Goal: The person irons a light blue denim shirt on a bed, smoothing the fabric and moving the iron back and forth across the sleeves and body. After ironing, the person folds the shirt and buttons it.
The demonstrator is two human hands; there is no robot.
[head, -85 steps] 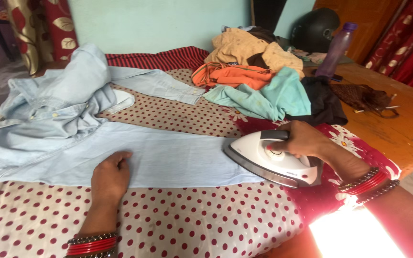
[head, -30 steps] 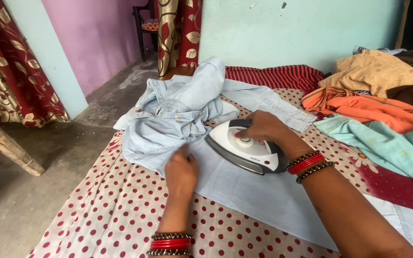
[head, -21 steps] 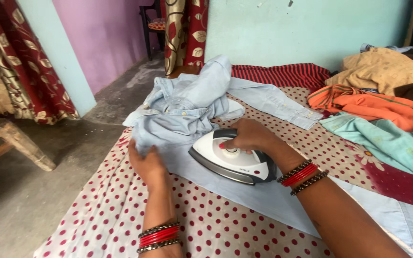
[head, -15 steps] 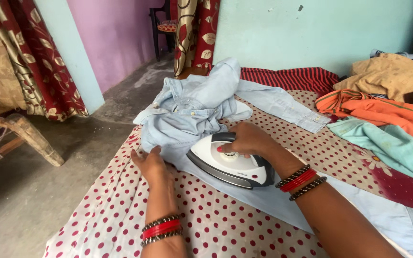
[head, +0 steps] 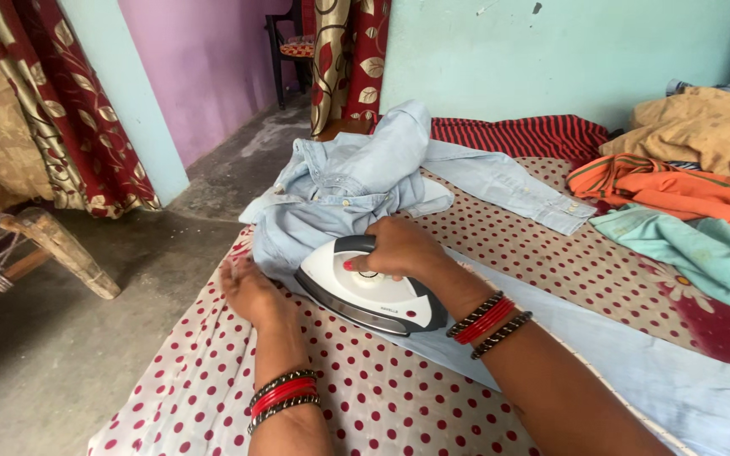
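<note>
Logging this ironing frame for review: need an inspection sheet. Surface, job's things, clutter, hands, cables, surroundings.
Surface: white cloth with red polka dots, spread flat.
Job's things: white and black electric iron standing on the flat sleeve of a pale blue denim shirt; the shirt's body is bunched behind it.
Clutter: orange garment, turquoise garment, tan garment, piled at right.
Hands: right hand grips the iron's handle; left hand lies flat at the shirt's edge.
Cables: nothing seen.
Surroundings: red and gold floral curtains, wooden cot frame, bare concrete floor.
</note>
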